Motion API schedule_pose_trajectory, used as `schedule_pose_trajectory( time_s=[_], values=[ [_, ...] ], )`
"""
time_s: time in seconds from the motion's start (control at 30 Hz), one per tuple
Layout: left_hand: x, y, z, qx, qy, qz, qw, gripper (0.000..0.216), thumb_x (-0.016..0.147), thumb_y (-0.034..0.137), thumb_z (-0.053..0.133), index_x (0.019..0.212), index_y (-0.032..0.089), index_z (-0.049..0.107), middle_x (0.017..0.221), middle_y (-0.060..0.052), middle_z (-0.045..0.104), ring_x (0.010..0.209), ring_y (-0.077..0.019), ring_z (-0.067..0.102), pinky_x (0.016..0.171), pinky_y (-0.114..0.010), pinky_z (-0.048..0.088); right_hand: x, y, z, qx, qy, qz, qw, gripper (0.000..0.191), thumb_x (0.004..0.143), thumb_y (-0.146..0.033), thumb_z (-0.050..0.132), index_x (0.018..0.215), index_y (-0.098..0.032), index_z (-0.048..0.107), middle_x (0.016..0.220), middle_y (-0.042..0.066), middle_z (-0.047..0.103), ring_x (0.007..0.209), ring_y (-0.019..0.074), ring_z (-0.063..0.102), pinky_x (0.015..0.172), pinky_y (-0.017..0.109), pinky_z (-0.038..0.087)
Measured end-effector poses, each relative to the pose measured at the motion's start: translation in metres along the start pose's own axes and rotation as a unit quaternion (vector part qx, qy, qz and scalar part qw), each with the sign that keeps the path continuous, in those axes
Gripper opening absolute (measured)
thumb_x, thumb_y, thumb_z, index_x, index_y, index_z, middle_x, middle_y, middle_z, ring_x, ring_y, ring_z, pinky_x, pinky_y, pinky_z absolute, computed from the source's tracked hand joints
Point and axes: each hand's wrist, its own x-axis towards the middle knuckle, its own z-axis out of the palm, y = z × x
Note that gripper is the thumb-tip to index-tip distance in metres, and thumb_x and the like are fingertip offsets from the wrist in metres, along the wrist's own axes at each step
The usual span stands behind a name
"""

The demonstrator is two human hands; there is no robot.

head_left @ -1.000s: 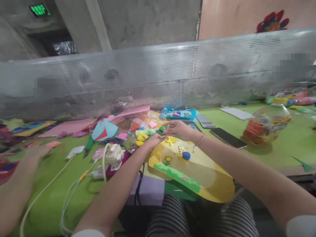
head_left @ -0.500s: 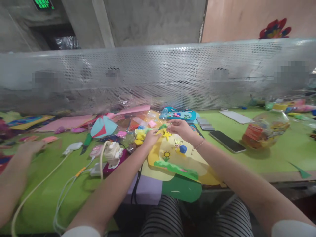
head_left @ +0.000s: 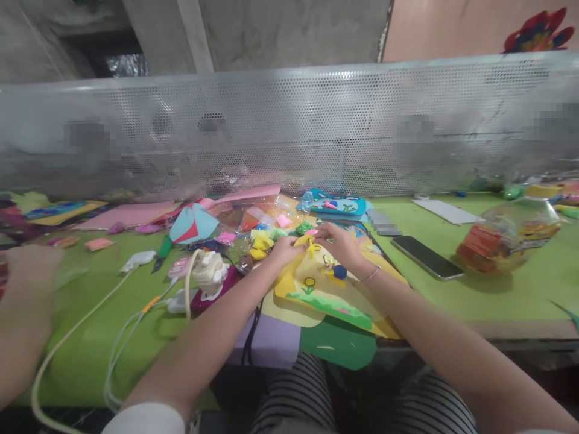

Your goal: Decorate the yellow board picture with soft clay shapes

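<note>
A yellow foam picture board (head_left: 348, 289) lies on the green table (head_left: 474, 295) before me, with a green grass strip, a small flower, a blue ball (head_left: 340, 272) and a yellow star (head_left: 312, 246) stuck on it. My left hand (head_left: 284, 249) pinches the board's far edge beside the star. My right hand (head_left: 338, 242) is curled with its fingertips pressed at the star. What the fingers pinch, if anything, is too small to make out.
Loose foam pieces and coloured sheets (head_left: 253, 232) crowd the table behind the board. A black phone (head_left: 427, 257) and a clear jar (head_left: 506, 234) lie at right. White cables and a glue tool (head_left: 205, 274) sit at left, where another person's hand (head_left: 25, 283) reaches. A perforated metal screen (head_left: 289, 126) closes the back.
The board has slid away from my lap onto the table. Both hands have closed in around the yellow star at its far edge. The other person's hand has come nearer.
</note>
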Motion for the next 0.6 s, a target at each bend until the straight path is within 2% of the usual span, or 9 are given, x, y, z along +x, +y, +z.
schedule_pose_trajectory(
  time_s=[0.1,0.17,0.37,0.6],
  values=[
    [-0.001,0.001,0.0,0.025,0.007,0.007,1.0,0.027,0.062,0.039,0.07,0.056,0.015,0.06,0.052,0.003,0.05,0.057,-0.0128,0.05,0.05,-0.022,0.031,0.001,0.0,0.002,0.034,0.014,0.013,0.999,0.021,0.073,-0.026,0.064,0.094,-0.023,0.06,0.084,0.002,0.071,0.081,0.019,0.067,0.077,0.034,0.051],
    [-0.002,0.001,0.001,0.03,0.01,0.01,0.999,0.028,0.065,0.04,0.067,0.056,0.015,0.059,0.052,0.003,0.05,0.057,-0.0133,0.05,0.05,-0.022,0.031,0.002,0.003,0.004,0.064,0.021,0.032,0.997,0.022,0.072,-0.027,0.065,0.093,-0.022,0.059,0.083,0.002,0.071,0.08,0.0188,0.067,0.078,0.034,0.051],
    [-0.001,0.0,0.003,0.007,0.01,0.008,1.0,0.021,0.072,0.036,0.061,0.073,0.015,0.065,0.066,-0.001,0.062,0.065,-0.0166,0.057,0.056,-0.024,0.04,0.005,0.016,0.011,0.156,-0.015,0.076,0.985,0.024,0.066,-0.029,0.068,0.086,-0.02,0.059,0.082,0.004,0.07,0.08,0.0185,0.067,0.076,0.033,0.052],
    [0.0,-0.003,0.002,-0.027,0.017,-0.021,0.999,0.011,0.069,0.025,0.064,0.071,0.014,0.062,0.067,-0.003,0.064,0.062,-0.017,0.06,0.057,-0.026,0.043,0.006,0.02,0.013,0.136,-0.03,0.094,0.986,0.016,0.068,-0.026,0.067,0.081,-0.019,0.061,0.081,0.005,0.07,0.079,0.0183,0.067,0.077,0.034,0.052]
  ],
)
